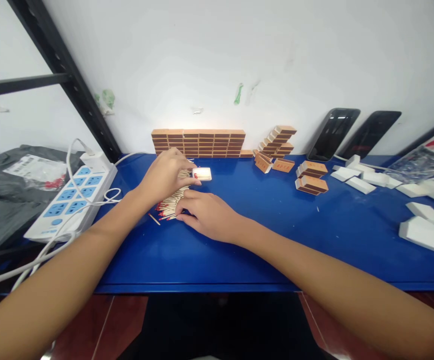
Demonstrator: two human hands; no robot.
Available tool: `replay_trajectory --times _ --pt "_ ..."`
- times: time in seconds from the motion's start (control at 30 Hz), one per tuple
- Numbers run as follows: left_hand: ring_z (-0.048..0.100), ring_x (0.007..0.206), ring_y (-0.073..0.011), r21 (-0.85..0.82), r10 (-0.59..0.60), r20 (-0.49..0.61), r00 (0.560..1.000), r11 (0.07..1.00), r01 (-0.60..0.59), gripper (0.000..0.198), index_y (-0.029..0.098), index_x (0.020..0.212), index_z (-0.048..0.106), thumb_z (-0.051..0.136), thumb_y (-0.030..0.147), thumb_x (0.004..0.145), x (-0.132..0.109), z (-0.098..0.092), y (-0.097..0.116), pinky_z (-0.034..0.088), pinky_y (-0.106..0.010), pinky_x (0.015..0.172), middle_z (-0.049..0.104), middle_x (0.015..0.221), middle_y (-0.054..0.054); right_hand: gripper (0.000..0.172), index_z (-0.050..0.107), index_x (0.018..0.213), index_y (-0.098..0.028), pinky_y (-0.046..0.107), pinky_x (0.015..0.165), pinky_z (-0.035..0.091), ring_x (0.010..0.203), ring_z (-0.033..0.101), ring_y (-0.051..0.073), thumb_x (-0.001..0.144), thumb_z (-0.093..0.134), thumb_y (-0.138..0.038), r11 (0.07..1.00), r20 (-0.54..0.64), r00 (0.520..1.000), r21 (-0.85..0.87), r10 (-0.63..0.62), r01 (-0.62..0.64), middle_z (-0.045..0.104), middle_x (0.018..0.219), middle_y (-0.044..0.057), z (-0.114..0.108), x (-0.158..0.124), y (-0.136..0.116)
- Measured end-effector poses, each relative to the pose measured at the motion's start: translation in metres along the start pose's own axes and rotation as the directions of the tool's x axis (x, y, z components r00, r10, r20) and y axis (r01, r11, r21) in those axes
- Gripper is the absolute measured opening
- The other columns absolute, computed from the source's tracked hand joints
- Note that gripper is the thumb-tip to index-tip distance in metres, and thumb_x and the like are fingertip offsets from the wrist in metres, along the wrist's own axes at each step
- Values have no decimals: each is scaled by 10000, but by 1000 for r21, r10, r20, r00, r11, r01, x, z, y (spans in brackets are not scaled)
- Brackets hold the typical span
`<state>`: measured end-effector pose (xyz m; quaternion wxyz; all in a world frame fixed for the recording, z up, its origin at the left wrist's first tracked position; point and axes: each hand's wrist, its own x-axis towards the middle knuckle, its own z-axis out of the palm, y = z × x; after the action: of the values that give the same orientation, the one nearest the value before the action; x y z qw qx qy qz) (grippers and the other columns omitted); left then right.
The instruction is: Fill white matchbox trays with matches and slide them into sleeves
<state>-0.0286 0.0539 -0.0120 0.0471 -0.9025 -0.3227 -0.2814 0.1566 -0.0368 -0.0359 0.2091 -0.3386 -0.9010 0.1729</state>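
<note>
A small white matchbox tray (pixel 205 173) with a few red-headed matches inside lies on the blue table. My left hand (pixel 167 172) grips its left end between thumb and forefinger. Just below, a loose heap of matches (pixel 168 206) with red heads spreads under and between both hands. My right hand (pixel 211 215) is closed at the heap's right side, thumb and fingers pinching some matches; its fingertips partly cover them. One stray match (pixel 154 219) rests left of the heap.
Brown matchboxes (pixel 199 143) are stacked against the wall, with a leaning pile (pixel 277 142) and a smaller stack (pixel 311 177) rightward. Two dark phones (pixel 333 135) lean behind. White trays (pixel 425 232) lie scattered at right. A power strip (pixel 72 197) with cables sits left.
</note>
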Motion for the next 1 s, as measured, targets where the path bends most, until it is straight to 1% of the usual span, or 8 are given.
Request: replay_trajectory --times 0.23,0.4,0.5,0.6,0.73,0.83,0.93,1.0 --pt "613 979 -280 9 -8 16 1000 1000 8 334 218 1074 851 826 515 923 0 0 -1 474 -426 876 796 967 -89 99 694 1030 -184 320 761 400 933 627 193 1064 632 -254 999 0 999 7 51 -51 719 1113 57 -2 -1 -4" --pt "611 964 -275 19 0 17 1000 1000 0 314 227 1072 847 814 507 935 0 0 -1 475 -421 876 789 945 -80 108 680 998 -189 318 763 400 928 627 187 1072 616 -236 999 19 999 14 48 -49 719 1123 53 -2 -2 -5" --pt "609 958 -273 24 5 15 1000 1000 -6 313 217 1069 847 823 497 931 0 0 0 476 -418 871 789 942 -82 76 686 1061 -189 319 757 397 922 620 191 1067 636 -246 999 9 999 -18 46 -46 713 1131 59 -2 -2 -5" --pt "612 963 -272 25 5 16 1000 1000 -6 323 207 1071 847 836 491 920 0 -1 0 478 -417 877 793 953 -84 94 698 1107 -188 317 766 401 945 620 196 1074 626 -239 999 7 1000 -32 24 -24 704 1129 62 -2 -1 -5" --pt "613 968 -270 24 -3 28 1000 1000 2 340 197 1073 847 837 500 917 0 -1 0 476 -412 881 791 952 -87 142 717 1052 -188 309 750 392 920 610 180 1088 583 -218 1000 15 1000 -11 3 -3 690 1090 52 1 -1 -3" --pt "614 971 -267 14 -16 27 1000 1000 16 335 213 1066 851 835 512 916 0 0 0 475 -405 876 789 954 -84 141 715 1043 -188 307 742 382 920 609 175 1089 584 -215 1000 10 1000 -9 2 -2 693 1093 50 2 -1 -2" --pt "615 967 -267 10 -18 21 1000 1000 18 341 220 1064 853 825 528 920 0 0 0 479 -408 875 789 955 -83 109 702 1046 -186 310 738 375 930 617 180 1081 617 -243 1000 4 1000 -13 22 -22 709 1119 50 2 -1 -2" --pt "616 964 -268 17 -12 19 1000 1000 11 346 217 1054 855 816 535 926 0 0 0 485 -414 874 791 959 -88 107 696 1064 -182 318 743 377 934 626 191 1067 658 -282 998 4 998 -31 63 -63 716 1151 61 -1 -2 -3"
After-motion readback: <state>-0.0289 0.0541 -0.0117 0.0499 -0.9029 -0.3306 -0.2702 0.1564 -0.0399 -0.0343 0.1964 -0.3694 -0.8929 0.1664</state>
